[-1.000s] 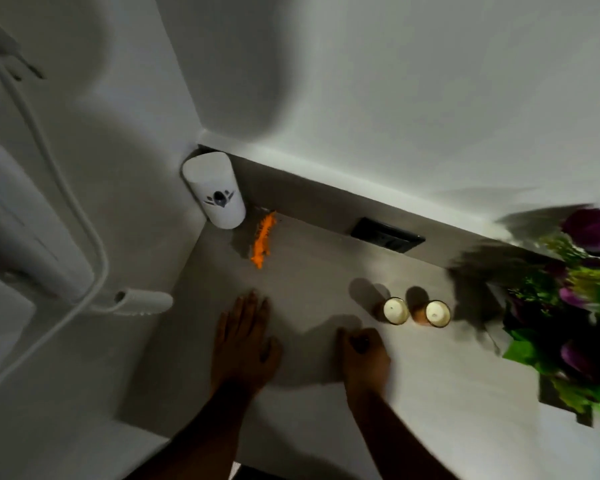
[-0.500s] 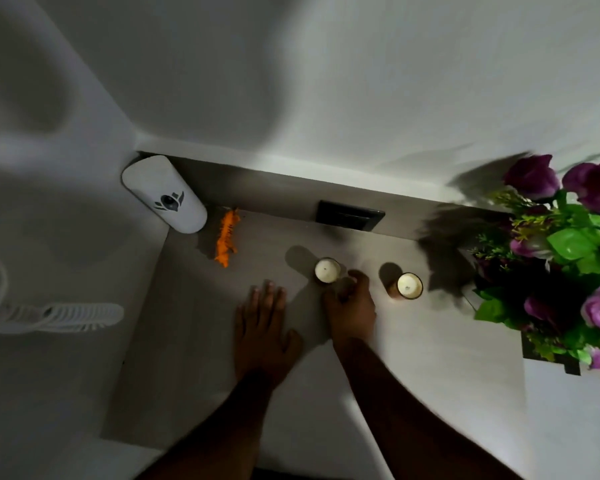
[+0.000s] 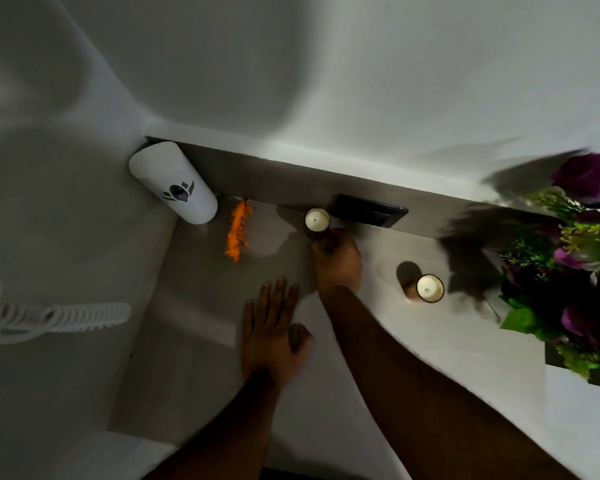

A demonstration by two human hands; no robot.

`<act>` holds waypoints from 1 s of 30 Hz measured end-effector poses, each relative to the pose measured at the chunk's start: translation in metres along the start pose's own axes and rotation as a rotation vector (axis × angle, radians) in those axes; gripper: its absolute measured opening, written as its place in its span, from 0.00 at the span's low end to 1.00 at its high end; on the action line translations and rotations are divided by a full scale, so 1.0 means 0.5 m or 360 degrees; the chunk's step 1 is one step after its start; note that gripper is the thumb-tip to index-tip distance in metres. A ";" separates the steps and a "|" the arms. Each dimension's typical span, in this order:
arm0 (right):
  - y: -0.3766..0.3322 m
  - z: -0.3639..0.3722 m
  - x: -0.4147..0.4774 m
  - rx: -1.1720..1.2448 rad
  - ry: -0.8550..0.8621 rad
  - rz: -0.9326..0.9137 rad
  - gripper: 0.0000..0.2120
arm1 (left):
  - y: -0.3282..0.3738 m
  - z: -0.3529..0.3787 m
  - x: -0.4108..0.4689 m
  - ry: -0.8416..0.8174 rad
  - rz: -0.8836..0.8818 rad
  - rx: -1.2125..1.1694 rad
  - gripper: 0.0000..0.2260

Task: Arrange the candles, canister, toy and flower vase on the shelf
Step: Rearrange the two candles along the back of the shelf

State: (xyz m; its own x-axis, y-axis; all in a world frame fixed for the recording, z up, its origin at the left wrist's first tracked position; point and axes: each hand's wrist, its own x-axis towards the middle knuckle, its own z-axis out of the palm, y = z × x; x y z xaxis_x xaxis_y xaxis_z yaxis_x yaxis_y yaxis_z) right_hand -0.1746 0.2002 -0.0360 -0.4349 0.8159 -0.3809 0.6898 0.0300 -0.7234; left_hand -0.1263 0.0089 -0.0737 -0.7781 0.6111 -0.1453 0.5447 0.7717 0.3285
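Note:
My right hand (image 3: 336,259) grips the base of a small white candle in a brown holder (image 3: 317,220), which stands near the shelf's back wall. A second candle (image 3: 429,288) stands alone further right. My left hand (image 3: 272,332) lies flat on the shelf (image 3: 194,306) with fingers spread, holding nothing. An orange toy (image 3: 238,230) lies left of the held candle. The white canister (image 3: 177,183) with a dark emblem stands in the back left corner. Purple flowers with green leaves in a vase (image 3: 582,265) fill the right edge.
A black wall socket plate (image 3: 369,210) sits on the back wall just behind the held candle. White walls close the shelf at the back and the left. A white coiled cord (image 3: 59,317) hangs at the left, off the shelf.
My right hand took hold of the left candle and slid it back and left, away from the other candle, toward the back wall. My left hand stayed flat on the shelf.

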 end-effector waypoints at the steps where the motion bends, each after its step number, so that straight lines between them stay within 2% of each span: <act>1: -0.002 0.001 0.001 -0.0014 -0.0002 0.0014 0.21 | 0.000 0.000 -0.001 0.0013 0.0003 -0.0011 0.37; 5: -0.020 0.010 -0.001 -0.0091 0.0004 0.0048 0.29 | 0.003 -0.004 0.002 0.0016 -0.0004 -0.0013 0.38; 13: -0.027 0.021 0.018 -0.0128 0.0113 0.0121 0.27 | 0.002 -0.005 0.003 -0.0012 -0.0019 0.0022 0.40; 18: -0.017 0.003 0.002 -0.0097 0.0018 0.0062 0.29 | 0.005 -0.011 0.001 0.0022 -0.0005 0.0001 0.39; 21: 0.034 -0.030 -0.053 -0.0267 -0.0115 -0.0195 0.22 | 0.010 -0.011 0.002 0.0013 -0.0032 0.0061 0.39; 23: 0.099 -0.067 -0.094 -0.0415 -0.0116 -0.0266 0.15 | 0.008 -0.010 0.004 0.0041 -0.0024 0.0041 0.39; 26: 0.205 -0.145 -0.150 -0.0531 0.0052 -0.0143 0.13 | 0.005 -0.006 0.002 0.0063 -0.0023 0.0034 0.41; 30: 0.258 -0.216 -0.167 -0.0446 0.0319 0.0179 0.19 | 0.010 0.003 0.001 0.0086 0.0012 0.0137 0.41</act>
State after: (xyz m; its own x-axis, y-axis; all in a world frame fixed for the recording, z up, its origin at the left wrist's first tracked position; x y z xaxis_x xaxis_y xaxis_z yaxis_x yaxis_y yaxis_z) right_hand 0.0131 0.1982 -0.0353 -0.2443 0.9192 -0.3087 0.8708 0.0680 -0.4869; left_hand -0.1233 0.0134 -0.0737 -0.7884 0.6082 -0.0919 0.5735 0.7808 0.2478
